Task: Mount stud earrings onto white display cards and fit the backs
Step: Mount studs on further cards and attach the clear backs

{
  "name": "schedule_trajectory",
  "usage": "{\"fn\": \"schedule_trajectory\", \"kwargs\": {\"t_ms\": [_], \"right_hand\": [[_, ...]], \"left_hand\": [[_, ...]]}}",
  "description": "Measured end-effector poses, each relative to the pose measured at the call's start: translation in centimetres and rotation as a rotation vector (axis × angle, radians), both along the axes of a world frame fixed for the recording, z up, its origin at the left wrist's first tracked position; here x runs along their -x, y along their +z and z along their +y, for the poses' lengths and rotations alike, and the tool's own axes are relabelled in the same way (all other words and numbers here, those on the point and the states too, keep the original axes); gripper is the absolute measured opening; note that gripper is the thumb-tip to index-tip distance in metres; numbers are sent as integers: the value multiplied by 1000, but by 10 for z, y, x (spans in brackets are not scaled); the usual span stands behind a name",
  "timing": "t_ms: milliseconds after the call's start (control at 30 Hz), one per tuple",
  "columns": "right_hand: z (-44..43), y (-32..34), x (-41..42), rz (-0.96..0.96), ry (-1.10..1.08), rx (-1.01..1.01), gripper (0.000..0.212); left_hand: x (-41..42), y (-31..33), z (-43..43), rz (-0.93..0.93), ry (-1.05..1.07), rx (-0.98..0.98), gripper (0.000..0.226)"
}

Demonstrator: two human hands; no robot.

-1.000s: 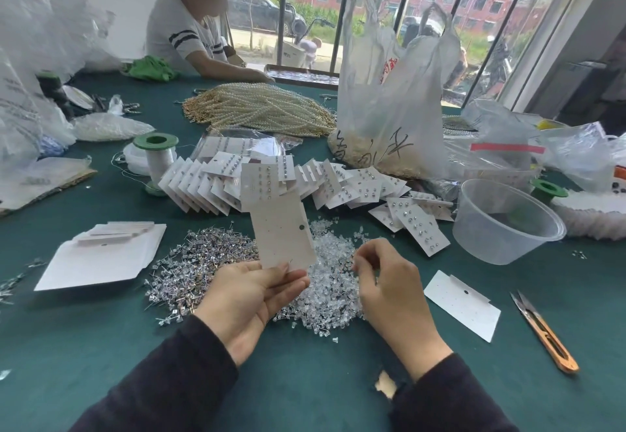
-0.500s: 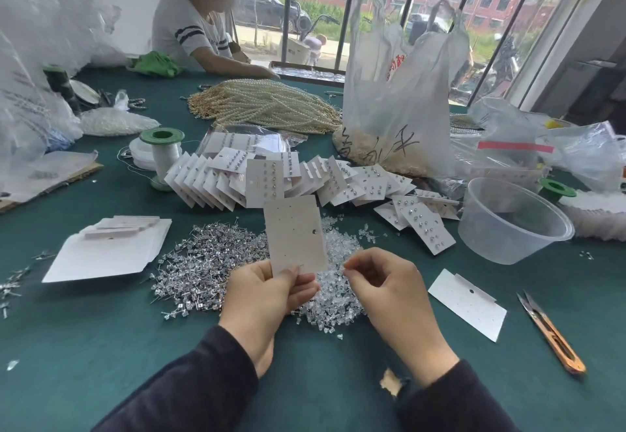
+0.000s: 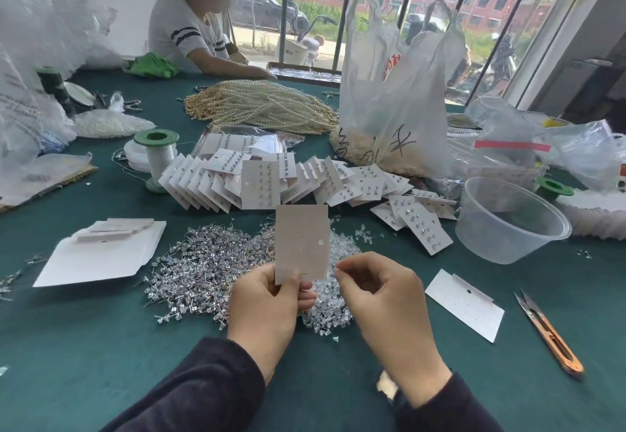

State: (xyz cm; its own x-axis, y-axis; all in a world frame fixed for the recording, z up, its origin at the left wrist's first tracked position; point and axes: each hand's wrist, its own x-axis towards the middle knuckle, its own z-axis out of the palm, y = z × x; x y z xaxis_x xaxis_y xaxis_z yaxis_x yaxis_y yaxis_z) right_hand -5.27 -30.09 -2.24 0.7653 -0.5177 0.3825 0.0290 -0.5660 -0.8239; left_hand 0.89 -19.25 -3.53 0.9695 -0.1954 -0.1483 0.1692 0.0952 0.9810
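A flat, pale grey-white paper card [image 3: 301, 242] stands up straight in the air, just over the two little piles. The left hand [image 3: 267, 303] holds it by the bottom edge, thumb in front and fingers curled behind. The card has one small round hole near its right side. The right hand [image 3: 379, 296] is just beside the card, fingers curled in, thumb and first finger tips pressed together; I cannot tell if something tiny is between them. Under the hands lie a heap of shiny silver stud earrings [image 3: 203, 262] and a heap of small clear plastic backs [image 3: 335, 306], touching each other on the dark green table [image 3: 67, 347]. Behind them is a row of filled white cards with studs [image 3: 271, 177], leaning on each other. A stack of blank white cards [image 3: 101, 255] lies to the left, and one loose white card [image 3: 464, 309] lies to the right, near orange-handled snips [image 3: 548, 333] and a clear round plastic tub [image 3: 508, 221]. Farther back, a thin white plastic bag [image 3: 389, 110] has big black hand-drawn marks and small red print I cannot read.
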Motion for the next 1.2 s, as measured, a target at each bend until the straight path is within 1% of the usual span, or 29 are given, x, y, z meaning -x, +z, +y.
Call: {"fn": "schedule_trajectory", "kwargs": {"t_ms": [100, 167, 300, 600, 800, 967, 1067, 1200], "right_hand": [[13, -3, -4, -154, -13, 255, 10], [18, -7, -9, -181, 12, 337, 6], [21, -14, -15, -144, 43, 352, 6], [22, -16, -15, -147, 37, 333, 6], [23, -21, -17, -155, 16, 319, 7], [24, -24, -19, -174, -10, 362, 8], [25, -25, -20, -188, -40, 383, 7], [26, -26, -20, -203, -56, 411, 7]], "left_hand": [[1, -1, 0, -11, -14, -1, 21], [1, -1, 0, -15, -30, 7, 19], [2, 0, 1, -7, -44, 23, 19], [1, 2, 1, -27, -55, 3, 16], [3, 5, 2, 5, -70, 67, 23], [3, 4, 3, 2, -72, 79, 27], [3, 4, 3, 5, -85, 85, 25], [2, 1, 3, -17, -97, 47, 23]]}}
